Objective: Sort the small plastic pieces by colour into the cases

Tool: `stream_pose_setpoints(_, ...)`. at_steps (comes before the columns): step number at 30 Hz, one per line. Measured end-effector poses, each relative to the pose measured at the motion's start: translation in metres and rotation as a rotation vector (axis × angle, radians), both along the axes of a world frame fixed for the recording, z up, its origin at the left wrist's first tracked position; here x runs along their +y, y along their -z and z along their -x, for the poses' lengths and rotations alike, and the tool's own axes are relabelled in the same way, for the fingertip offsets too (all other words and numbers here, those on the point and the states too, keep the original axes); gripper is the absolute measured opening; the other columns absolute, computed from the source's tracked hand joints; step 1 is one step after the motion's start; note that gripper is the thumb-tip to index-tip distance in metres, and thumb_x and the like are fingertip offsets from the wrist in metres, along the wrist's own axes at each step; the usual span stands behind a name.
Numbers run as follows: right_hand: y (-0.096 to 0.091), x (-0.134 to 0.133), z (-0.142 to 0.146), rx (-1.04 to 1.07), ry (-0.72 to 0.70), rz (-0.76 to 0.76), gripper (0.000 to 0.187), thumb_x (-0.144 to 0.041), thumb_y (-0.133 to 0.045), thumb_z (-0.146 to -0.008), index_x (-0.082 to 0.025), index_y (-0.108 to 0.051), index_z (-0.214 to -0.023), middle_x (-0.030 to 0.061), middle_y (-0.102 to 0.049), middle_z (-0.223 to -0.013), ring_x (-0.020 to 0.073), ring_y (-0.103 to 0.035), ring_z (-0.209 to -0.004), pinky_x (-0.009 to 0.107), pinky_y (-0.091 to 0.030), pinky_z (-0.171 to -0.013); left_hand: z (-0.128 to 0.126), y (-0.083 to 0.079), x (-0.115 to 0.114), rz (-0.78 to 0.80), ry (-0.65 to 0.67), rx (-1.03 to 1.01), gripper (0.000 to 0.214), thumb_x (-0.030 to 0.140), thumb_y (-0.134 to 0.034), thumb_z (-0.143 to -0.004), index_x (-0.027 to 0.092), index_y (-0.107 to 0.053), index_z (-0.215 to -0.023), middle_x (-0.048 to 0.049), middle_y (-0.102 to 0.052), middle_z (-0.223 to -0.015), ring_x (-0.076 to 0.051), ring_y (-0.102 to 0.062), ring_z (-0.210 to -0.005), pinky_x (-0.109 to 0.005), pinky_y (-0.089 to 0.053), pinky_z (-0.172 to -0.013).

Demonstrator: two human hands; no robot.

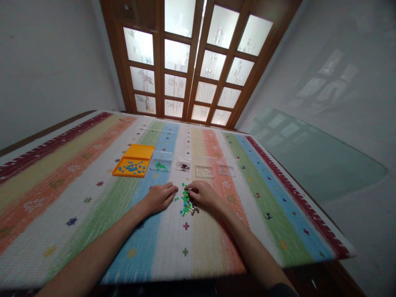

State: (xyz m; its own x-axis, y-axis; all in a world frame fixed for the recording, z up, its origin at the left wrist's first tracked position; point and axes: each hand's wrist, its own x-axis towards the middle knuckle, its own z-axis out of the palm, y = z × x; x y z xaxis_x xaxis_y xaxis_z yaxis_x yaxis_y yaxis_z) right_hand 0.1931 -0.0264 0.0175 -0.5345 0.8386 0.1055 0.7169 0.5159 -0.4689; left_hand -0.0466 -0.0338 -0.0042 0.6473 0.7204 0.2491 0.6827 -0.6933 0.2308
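Note:
A small heap of tiny building bricks (185,206), mostly green with brown, white and blue ones mixed in, lies on the striped tablecloth (173,247). To its left my left hand (160,199) rests on the cloth, fingers bent and pressed together; anything between them is too small to make out. My right hand (202,193) reaches over the heap's upper right side. Its thumb and fingertips come together at the bricks, and whatever they pinch cannot be made out. A few green pieces lie loose between the hands.
Beyond the hands stand an orange box (133,152) with blue pieces, a clear box (161,165) with green ones, a small clear box (183,166) with dark brown ones, a clear box (204,171) with pale ones, and another (227,169) with few orange ones.

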Motion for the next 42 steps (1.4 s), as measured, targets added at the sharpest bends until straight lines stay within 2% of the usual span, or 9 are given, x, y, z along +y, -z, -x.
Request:
stream_pose_setpoints(7, -0.002, 0.000, -0.002, 0.004, -0.027, 0.019, 0.028, -0.016, -0.060, -0.090, -0.020, -0.080, -0.109, 0.0081, -0.079, -0.100, 0.0197, -0.070, -0.088, 0.027, -0.048, -0.079, 0.000, 0.003, 0.002, 0.011, -0.005, 0.012, 0.022, 0.026, -0.041, -0.103, 0.021, -0.063, -0.106, -0.0038, -0.067, -0.096, -0.018, -0.067, -0.081, -0.027, -0.047, -0.067)
stream_pose_setpoints(15, -0.003, 0.000, -0.001, 0.049, 0.012, 0.066, 0.022, -0.017, -0.064, -0.087, -0.016, -0.080, -0.101, 0.0059, -0.076, -0.084, 0.0159, -0.064, -0.071, 0.024, -0.042, -0.067, 0.001, 0.003, 0.002, 0.010, 0.000, -0.004, 0.021, 0.025, -0.042, -0.103, 0.021, -0.063, -0.105, -0.0038, -0.066, -0.095, -0.018, -0.066, -0.081, -0.027, -0.046, -0.068)
stream_pose_setpoints(19, -0.002, 0.001, -0.001, 0.125, 0.046, 0.122, 0.019, -0.015, -0.065, -0.084, -0.016, -0.079, -0.097, 0.0018, -0.071, -0.073, 0.0134, -0.058, -0.064, 0.023, -0.039, -0.063, 0.001, 0.002, 0.002, 0.012, -0.001, 0.011, 0.022, 0.026, -0.042, -0.103, 0.021, -0.063, -0.106, -0.0042, -0.066, -0.096, -0.018, -0.066, -0.080, -0.027, -0.046, -0.067)
stream_pose_setpoints(26, -0.002, 0.000, -0.005, 0.300, 0.059, 0.244, 0.011, -0.013, -0.066, -0.082, -0.016, -0.075, -0.087, -0.0007, -0.067, -0.070, 0.0119, -0.055, -0.063, 0.022, -0.040, -0.062, 0.000, 0.001, 0.000, 0.011, -0.010, 0.003, 0.023, 0.027, -0.041, -0.103, 0.021, -0.063, -0.105, -0.0042, -0.066, -0.096, -0.018, -0.066, -0.080, -0.027, -0.046, -0.067)
stream_pose_setpoints(32, -0.003, 0.003, -0.012, 0.477, 0.108, 0.331, 0.004, -0.018, -0.068, -0.079, -0.017, -0.070, -0.083, 0.0014, -0.070, -0.077, 0.0136, -0.062, -0.068, 0.024, -0.047, -0.064, 0.000, 0.000, 0.000, 0.012, -0.008, 0.008, 0.026, 0.027, -0.038, -0.103, 0.021, -0.063, -0.105, -0.0042, -0.066, -0.096, -0.017, -0.065, -0.079, -0.026, -0.047, -0.066)
stream_pose_setpoints(35, -0.003, 0.004, -0.015, 0.554, 0.126, 0.380, 0.006, -0.022, -0.070, -0.076, -0.017, -0.069, -0.080, 0.0018, -0.072, -0.077, 0.0150, -0.065, -0.069, 0.026, -0.050, -0.066, 0.000, -0.001, 0.000, 0.007, -0.002, 0.001, 0.026, 0.027, -0.038, -0.103, 0.021, -0.063, -0.105, -0.0045, -0.066, -0.095, -0.017, -0.065, -0.079, -0.026, -0.047, -0.066)
stream_pose_setpoints(39, -0.004, 0.003, -0.017, 0.584, 0.181, 0.466, 0.016, -0.032, -0.071, -0.075, -0.017, -0.069, -0.080, 0.0020, -0.071, -0.072, 0.0151, -0.064, -0.062, 0.024, -0.048, -0.055, 0.000, -0.001, 0.000, 0.004, 0.001, -0.005, 0.026, 0.028, -0.038, -0.103, 0.021, -0.063, -0.105, -0.0042, -0.066, -0.095, -0.017, -0.065, -0.079, -0.026, -0.047, -0.068)
stream_pose_setpoints(42, -0.004, 0.006, -0.020, 0.602, 0.198, 0.461, 0.021, -0.036, -0.072, -0.073, -0.017, -0.069, -0.080, 0.0040, -0.073, -0.078, 0.0145, -0.064, -0.061, 0.022, -0.045, -0.050, 0.000, -0.002, 0.000, 0.011, 0.000, -0.002, 0.025, 0.027, -0.039, -0.103, 0.021, -0.063, -0.104, -0.0044, -0.066, -0.094, -0.017, -0.065, -0.079, -0.026, -0.047, -0.068)
